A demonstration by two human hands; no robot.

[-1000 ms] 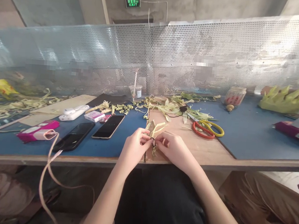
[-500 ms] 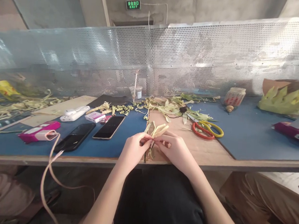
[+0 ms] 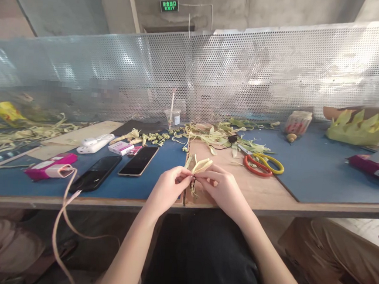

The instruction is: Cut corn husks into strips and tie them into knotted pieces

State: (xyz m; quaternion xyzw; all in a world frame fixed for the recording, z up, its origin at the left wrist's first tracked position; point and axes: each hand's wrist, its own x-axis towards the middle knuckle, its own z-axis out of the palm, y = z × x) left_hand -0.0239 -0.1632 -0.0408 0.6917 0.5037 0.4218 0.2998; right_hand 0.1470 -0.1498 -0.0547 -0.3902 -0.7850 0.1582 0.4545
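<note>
Two hands [image 3: 169, 184] at pale leaves [image 3: 202, 165], a straw [image 3: 172, 102] in the cup [image 3: 176, 120] beyond.

Left hand [image 3: 172, 182], right hand [image 3: 218, 182]: fingertips meeting above desk [image 3: 264, 192], near front edge.
Both pinching thumb-to-finger, other fingers curled; bare forearms [image 3: 132, 238] angle inward across the desk edge.
</note>
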